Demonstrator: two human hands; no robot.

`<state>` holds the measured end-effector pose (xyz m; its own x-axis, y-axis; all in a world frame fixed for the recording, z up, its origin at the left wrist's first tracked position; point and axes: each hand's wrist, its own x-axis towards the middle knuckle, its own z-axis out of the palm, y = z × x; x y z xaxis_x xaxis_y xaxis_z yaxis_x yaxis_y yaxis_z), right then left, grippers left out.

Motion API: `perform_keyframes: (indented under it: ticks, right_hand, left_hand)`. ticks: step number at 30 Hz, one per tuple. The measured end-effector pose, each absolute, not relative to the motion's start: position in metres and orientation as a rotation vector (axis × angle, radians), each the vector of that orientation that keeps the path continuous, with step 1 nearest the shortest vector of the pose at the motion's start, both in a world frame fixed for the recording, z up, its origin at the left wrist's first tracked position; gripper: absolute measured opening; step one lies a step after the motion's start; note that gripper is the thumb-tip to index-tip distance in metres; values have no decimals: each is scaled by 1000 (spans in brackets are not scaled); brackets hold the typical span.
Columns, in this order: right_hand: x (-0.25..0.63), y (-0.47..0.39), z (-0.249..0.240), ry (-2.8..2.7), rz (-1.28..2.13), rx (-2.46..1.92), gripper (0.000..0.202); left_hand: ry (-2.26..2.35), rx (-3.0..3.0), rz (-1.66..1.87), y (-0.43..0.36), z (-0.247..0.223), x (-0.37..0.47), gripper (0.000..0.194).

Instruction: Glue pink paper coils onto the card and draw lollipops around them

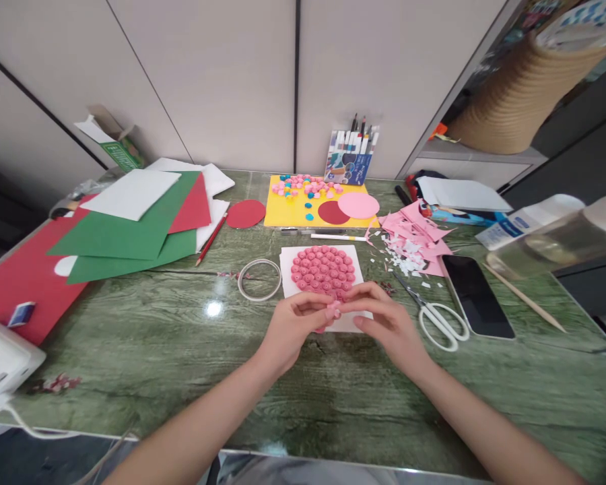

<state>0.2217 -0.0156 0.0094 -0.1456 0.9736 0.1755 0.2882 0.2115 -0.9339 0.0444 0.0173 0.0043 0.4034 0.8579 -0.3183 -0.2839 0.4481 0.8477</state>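
Close in front of me, a white paper square (pixel 350 325) bears a rounded cluster of pink rolled-paper coils (pixel 323 268). Over its lower edge, my left hand (pixel 295 323) pinches a small light pink paper piece (pixel 336 309) between thumb and fingertips. My right hand (pixel 386 323) meets it from the other side, its forefinger at the same piece and its thumb held apart below. The fingers hide part of the piece and the lowest coils. Left of the square lies a roll of tape (pixel 259 280). White-handled scissors (pixel 439 323) rest right of my right hand.
A yellow sheet (pixel 293 213) at the back carries pink and blue coils and paper circles. Green sheets (pixel 121 229) and red sheets are stacked left. Pink scraps (pixel 417 229), a phone (pixel 477 296), a wooden stick (pixel 525 296) and a clear bottle (pixel 550 236) stand or lie right.
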Motion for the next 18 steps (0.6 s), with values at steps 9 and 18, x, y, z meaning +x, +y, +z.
perform_keyframes:
  ticks: [9, 18]
  right_hand:
    - [222, -18, 8, -1688, 849, -1251, 36]
    - [221, -20, 10, -1851, 559, -1212, 43]
  left_hand:
    - [891, 842, 827, 15, 8, 45, 20]
    - [890, 814, 826, 16, 8, 45, 22]
